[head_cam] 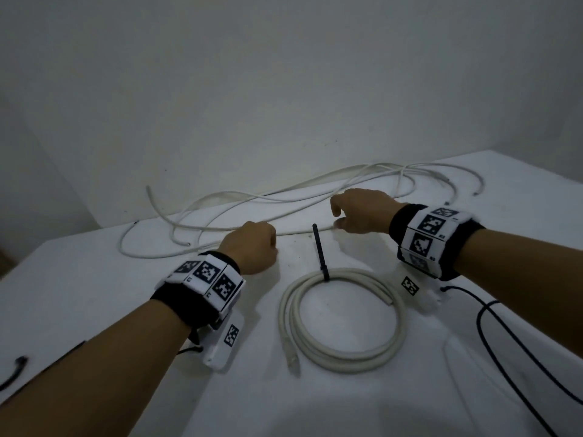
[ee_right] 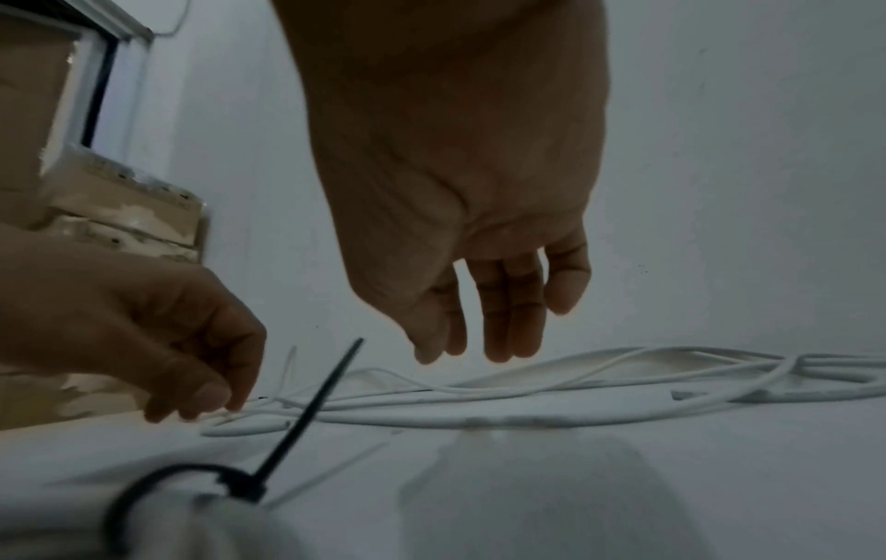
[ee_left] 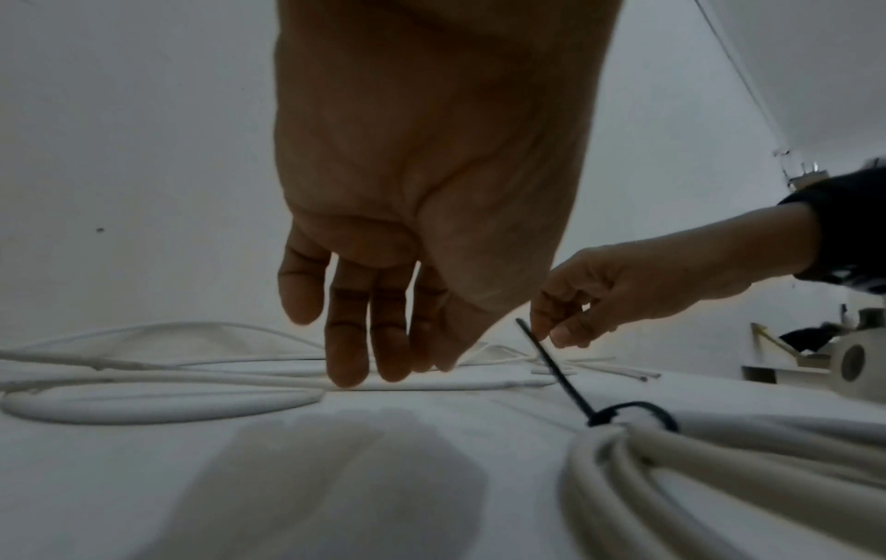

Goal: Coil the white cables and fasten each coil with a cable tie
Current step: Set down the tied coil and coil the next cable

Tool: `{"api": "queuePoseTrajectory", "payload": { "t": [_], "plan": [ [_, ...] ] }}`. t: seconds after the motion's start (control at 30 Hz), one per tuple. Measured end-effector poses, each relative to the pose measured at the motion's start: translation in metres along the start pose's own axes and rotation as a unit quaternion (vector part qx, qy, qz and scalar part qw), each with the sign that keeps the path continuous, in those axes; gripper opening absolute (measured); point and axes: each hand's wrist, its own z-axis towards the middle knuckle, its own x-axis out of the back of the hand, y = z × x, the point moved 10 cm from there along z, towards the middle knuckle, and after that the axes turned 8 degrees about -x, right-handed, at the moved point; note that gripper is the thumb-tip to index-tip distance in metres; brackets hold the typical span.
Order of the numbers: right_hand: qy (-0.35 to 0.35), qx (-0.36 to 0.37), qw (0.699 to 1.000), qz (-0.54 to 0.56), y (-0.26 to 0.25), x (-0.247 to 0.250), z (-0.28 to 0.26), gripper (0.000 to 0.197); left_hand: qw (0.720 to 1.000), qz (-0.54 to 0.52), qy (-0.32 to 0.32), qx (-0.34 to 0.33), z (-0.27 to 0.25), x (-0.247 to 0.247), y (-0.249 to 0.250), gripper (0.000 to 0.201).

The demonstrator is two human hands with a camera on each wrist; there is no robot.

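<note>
One coil finished: the tied coil (head_cam: pixel 342 316) lies lower centre of the head view, a black cable tie (head_cam: pixel 321 257) closed round its far edge, tail standing up and untrimmed.
Remaining work: loose white cables (head_cam: pixel 284 197) sprawl across the middle of the frame on the counter (head_cam: pixel 94 294), overlapping and crossing one another; I judge them all still uncoiled.
Left hand (head_cam: pixel 252 252): left of centre, above the nearest loose strand. In the left wrist view its fingers (ee_left: pixel 350 341) hang straight down, tips at or just above a cable, nothing held. Grip relaxed and empty.
Right hand (head_cam: pixel 359 211): right of centre, just past the tie's tail. Fingers loosely curled, thumb and forefinger near each other; in the right wrist view the fingers (ee_right: pixel 508 322) hang clear above the cables. I see nothing held; contact with the strand below I cannot tell.
Step in hand, my judgement: reaching for the next cable.
Risk 1: the strands cross, so lifting one may drag others along or off the far counter edge.
Risk 2: a springy cable held at one point only may unwind as loops form.
Risk 3: the right hand is near the upright tail and could snag it and shift the tied coil.
Risk 4: I see no spare tie in any view.
</note>
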Motion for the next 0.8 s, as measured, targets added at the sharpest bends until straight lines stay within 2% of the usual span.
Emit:
{"api": "queuePoseTrajectory", "payload": {
  "t": [0.1,0.23,0.3,0.4,0.5,0.57,0.6,0.67,0.73,0.8],
  "plan": [
    [-0.038,-0.002,0.999,0.033,-0.003,-0.002,-0.029,0.029,0.999,-0.037,-0.011,-0.001,-0.016,-0.004,0.017,0.028],
    [-0.156,-0.017,0.985,0.078,-0.009,-0.026,-0.072,0.056,0.994,-0.086,-0.061,0.011,-0.039,-0.024,0.038,0.054],
    [-0.163,-0.013,0.986,0.043,-0.014,-0.037,-0.087,0.060,0.994,-0.068,-0.082,0.008,-0.049,-0.036,0.048,0.052],
    [-0.136,-0.011,0.990,0.036,-0.019,-0.041,-0.099,0.047,0.993,-0.100,-0.061,0.008,-0.059,-0.038,0.058,0.036],
    [-0.128,-0.024,0.989,0.075,-0.015,-0.038,-0.103,0.029,0.985,-0.173,0.014,0.016,-0.064,-0.021,0.059,0.029],
    [-0.128,-0.041,0.981,0.141,-0.009,-0.033,-0.102,0.020,0.975,-0.214,0.052,0.022,-0.068,-0.009,0.057,0.030],
    [-0.138,-0.050,0.970,0.193,-0.006,-0.031,-0.103,0.017,0.967,-0.248,0.058,0.028,-0.071,-0.007,0.056,0.032],
    [-0.152,-0.061,0.947,0.278,0.000,-0.028,-0.105,0.015,0.931,-0.358,0.049,0.049,-0.078,-0.009,0.055,0.036],
    [-0.151,-0.072,0.930,0.326,0.008,-0.026,-0.108,0.016,0.881,-0.467,0.013,0.075,-0.086,-0.016,0.055,0.035],
    [-0.151,-0.088,0.913,0.368,0.017,-0.026,-0.111,0.015,0.843,-0.532,-0.039,0.072,-0.097,-0.022,0.059,0.029]
  ]
}}
